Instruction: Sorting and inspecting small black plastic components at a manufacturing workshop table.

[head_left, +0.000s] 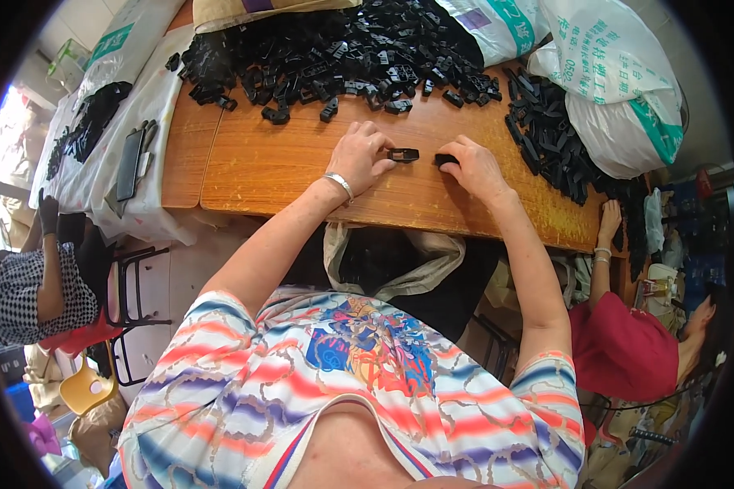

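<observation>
Between thumb and fingers, my left hand (pixel 362 153) grips a small black plastic housing (pixel 403 155) with an opening in its middle, held just above the wooden table. A short gap to the right, my right hand (pixel 475 169) pinches a small dark piece (pixel 444 160), mostly covered by the fingers; its exact shape is hidden. Beyond both hands lies a big heap of loose black plastic parts (pixel 342 69). To the right of my right hand is a second pile, of long narrow black strips (pixel 538 130).
White sacks (pixel 607 69) stand at the table's (pixel 277 175) back right. An open sack (pixel 391 273) hangs below the front edge. On the left, a phone (pixel 129 165) lies on a white-covered table. One person sits at left; another person's hand (pixel 610 218) rests at the right edge.
</observation>
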A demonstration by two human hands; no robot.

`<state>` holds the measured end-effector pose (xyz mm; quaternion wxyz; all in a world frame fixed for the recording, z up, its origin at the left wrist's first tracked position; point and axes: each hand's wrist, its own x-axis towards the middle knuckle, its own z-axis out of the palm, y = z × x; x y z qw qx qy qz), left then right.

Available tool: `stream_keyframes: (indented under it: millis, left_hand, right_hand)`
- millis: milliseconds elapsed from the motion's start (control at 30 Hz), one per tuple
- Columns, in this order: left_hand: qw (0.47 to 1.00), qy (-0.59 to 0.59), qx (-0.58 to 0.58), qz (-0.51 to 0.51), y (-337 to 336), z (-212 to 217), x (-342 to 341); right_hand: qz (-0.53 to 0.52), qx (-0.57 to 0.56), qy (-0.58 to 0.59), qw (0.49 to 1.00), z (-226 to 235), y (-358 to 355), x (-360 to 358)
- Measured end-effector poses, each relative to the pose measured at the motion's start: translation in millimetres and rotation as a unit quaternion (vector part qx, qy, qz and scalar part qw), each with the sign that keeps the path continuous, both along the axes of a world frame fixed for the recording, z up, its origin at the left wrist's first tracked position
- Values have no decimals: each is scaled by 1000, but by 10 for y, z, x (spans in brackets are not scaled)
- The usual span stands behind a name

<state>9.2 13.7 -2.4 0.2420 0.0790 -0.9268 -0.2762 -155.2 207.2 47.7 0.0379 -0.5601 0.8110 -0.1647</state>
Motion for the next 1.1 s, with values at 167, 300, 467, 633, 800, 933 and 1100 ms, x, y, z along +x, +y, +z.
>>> stream_keyframes:
  millis: [167, 300, 467, 633, 800, 933, 1100]
  left_hand:
    - [1000, -6, -6, -1, -13, -15, 12]
    - [1000, 2, -3, -5, -20, -31, 17]
    - [1000, 10, -3, -5, -6, -34, -16]
    - [999, 24, -24, -2, -48, -19, -48]
    - [999, 8, -13, -33, -32, -70, -19]
    - [970, 5, 214, -117, -206, -26, -58]
    - [997, 55, -25, 55, -161, 161, -526]
  right_hand:
    - [2, -129, -59, 990, -90, -182, 248]
    - [23, -165, -64, 984, -127, -385, 407]
    - [30, -122, -40, 991, -124, -430, 389]
    - [54, -151, 103, 982, -285, -449, 478]
    - [37, -100, 63, 992, -214, -308, 481]
    - [5, -81, -22, 996, -126, 27, 852]
    - [84, -84, -66, 991, -249, 468, 1461]
